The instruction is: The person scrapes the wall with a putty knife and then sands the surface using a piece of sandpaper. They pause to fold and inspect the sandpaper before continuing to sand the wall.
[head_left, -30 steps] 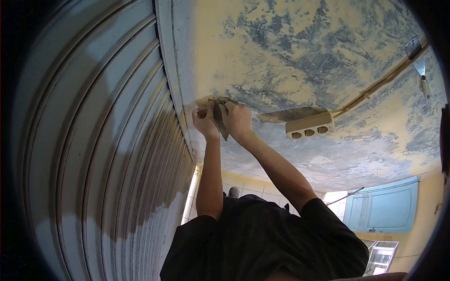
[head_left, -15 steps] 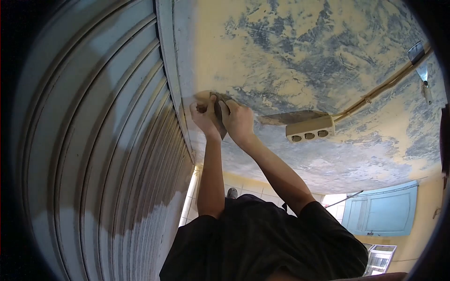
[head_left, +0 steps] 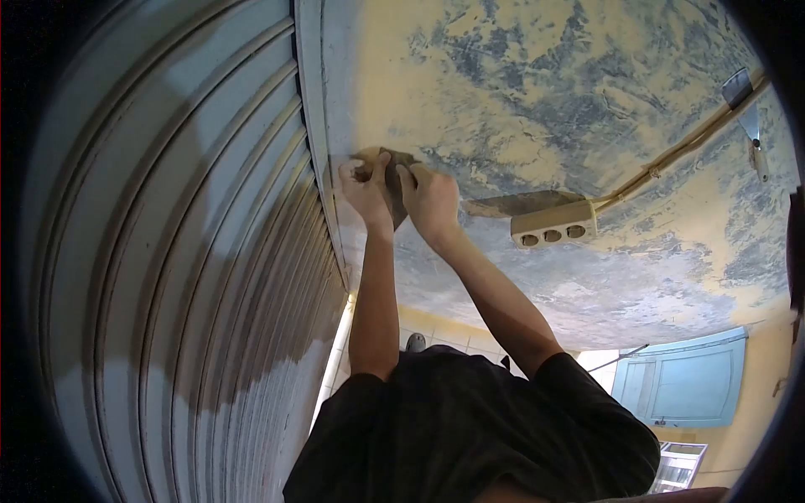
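A dark, thin piece (head_left: pixel 395 201) sits near the wall's (head_left: pixel 520 101) edge beside the ribbed shutter (head_left: pixel 168 243), grasped by the left hand (head_left: pixel 366 199) and right hand (head_left: pixel 433 205) (grip partly hidden); both have risen slightly, shifting the work higher.

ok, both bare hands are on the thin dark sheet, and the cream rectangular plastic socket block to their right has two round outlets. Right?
Outlet count is off: the cream rectangular plastic socket block has three round outlets, per the head view. The rest holds: left hand and right hand are on the thin dark sheet.
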Motion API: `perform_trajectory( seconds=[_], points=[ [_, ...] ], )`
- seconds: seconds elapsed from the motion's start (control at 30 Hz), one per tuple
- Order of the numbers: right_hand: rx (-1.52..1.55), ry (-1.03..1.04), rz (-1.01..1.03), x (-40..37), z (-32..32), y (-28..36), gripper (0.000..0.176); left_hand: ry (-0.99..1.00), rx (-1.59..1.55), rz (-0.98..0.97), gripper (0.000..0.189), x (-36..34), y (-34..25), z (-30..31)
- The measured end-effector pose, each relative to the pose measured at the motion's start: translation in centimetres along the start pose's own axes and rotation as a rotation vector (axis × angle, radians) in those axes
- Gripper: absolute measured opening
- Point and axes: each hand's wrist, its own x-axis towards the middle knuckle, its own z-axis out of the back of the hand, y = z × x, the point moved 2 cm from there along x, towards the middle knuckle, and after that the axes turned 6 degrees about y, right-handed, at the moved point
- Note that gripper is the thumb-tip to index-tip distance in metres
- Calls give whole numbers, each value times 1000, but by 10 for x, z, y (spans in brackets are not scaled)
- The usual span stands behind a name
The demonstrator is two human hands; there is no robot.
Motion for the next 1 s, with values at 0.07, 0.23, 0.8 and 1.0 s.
perform_trajectory(
  seconds=[0.07, 0.23, 0.8, 1.0],
  points=[
    [-34, 28, -58, 5, -2, -4, 31, 21, -50, 111, 43, -1, 1, 0],
    [-97, 99, -58, -15, -38, -26, 29, -62, -55, 67, 44, -2, 69, 43],
    [-125, 185, -57, -8, -28, -13, 27, -96, 47, 30, 42, -8, 43, 29],
    [-73, 43, -34, 9, 5, -1, 27, -42, 213, -64, 35, -12, -6, -4]
  ],
)
